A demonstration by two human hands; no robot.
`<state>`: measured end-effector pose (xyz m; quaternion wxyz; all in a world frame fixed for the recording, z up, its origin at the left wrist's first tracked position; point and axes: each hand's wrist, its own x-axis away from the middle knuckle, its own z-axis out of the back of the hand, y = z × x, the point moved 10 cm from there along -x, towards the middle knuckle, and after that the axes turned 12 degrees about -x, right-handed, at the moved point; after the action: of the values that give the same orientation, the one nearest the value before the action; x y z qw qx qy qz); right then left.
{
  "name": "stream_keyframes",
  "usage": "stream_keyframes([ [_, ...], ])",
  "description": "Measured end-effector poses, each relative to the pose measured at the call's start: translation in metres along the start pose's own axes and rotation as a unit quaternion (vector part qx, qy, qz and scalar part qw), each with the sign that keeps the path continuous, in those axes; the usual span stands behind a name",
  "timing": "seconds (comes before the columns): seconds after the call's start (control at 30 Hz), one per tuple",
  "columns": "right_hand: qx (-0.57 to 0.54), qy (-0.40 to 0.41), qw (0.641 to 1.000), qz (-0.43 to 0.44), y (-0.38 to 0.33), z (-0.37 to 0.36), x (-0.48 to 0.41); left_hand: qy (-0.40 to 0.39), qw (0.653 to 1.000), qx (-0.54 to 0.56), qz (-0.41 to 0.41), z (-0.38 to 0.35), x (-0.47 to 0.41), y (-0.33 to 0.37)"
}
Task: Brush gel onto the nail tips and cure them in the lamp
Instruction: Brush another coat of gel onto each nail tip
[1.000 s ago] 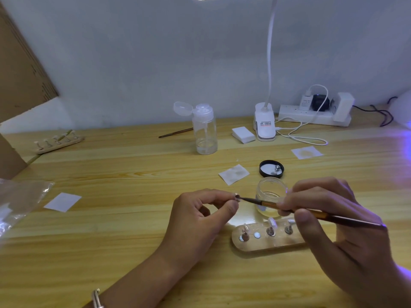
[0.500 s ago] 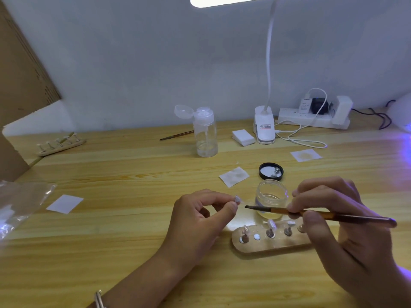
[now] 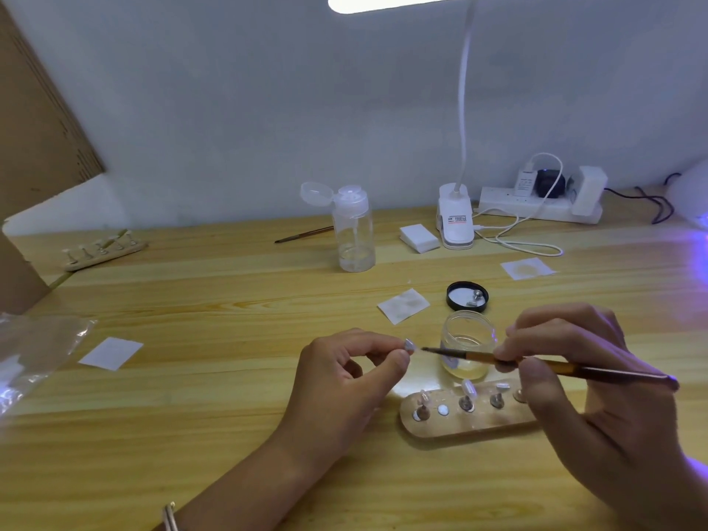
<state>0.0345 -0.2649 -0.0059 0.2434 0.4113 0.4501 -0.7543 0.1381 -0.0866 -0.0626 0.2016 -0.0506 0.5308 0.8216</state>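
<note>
**Brush tip hovering just short of a pinched nail tip**

At the centre of the frame, the left hand (image 3: 344,381) is pinching a small clear nail tip (image 3: 410,344) between thumb and forefinger, while its other fingers are curling loosely into the palm. To the right of centre, the right hand (image 3: 597,377) is gripping a brown-handled brush (image 3: 536,364) pen-fashion, with the thumb and first fingers closing round the shaft. The bristles are pointing left and sitting just beside the nail tip; whether they are touching it cannot be told.

Behind the brush, a small glass jar (image 3: 468,350) is standing open on the wooden table (image 3: 230,415), and its black lid (image 3: 467,297) is lying upturned just above it in the frame. Below the jar, a wooden holder (image 3: 459,431) is carrying a row of small stands, several bearing further nail tips (image 3: 468,387); the right hand is hiding its right end.

In the upper middle, a clear pump bottle (image 3: 352,231) is standing with its cap flipped open, a second brush (image 3: 304,235) lying behind it. A clip lamp (image 3: 456,220) is shining from the top of the frame, and a power strip (image 3: 536,208) is lying against the wall. A second holder (image 3: 103,251) is resting at the upper left. Violet light is glowing at the right edge (image 3: 701,231).
</note>
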Motion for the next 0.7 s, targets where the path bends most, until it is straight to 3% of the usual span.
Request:
stream_keyframes([
  [0.7, -0.025, 0.0, 0.999, 0.023, -0.0036, -0.0023, 0.0008, 0.0, 1.0, 0.018, 0.014, 0.001, 0.0002, -0.005],
])
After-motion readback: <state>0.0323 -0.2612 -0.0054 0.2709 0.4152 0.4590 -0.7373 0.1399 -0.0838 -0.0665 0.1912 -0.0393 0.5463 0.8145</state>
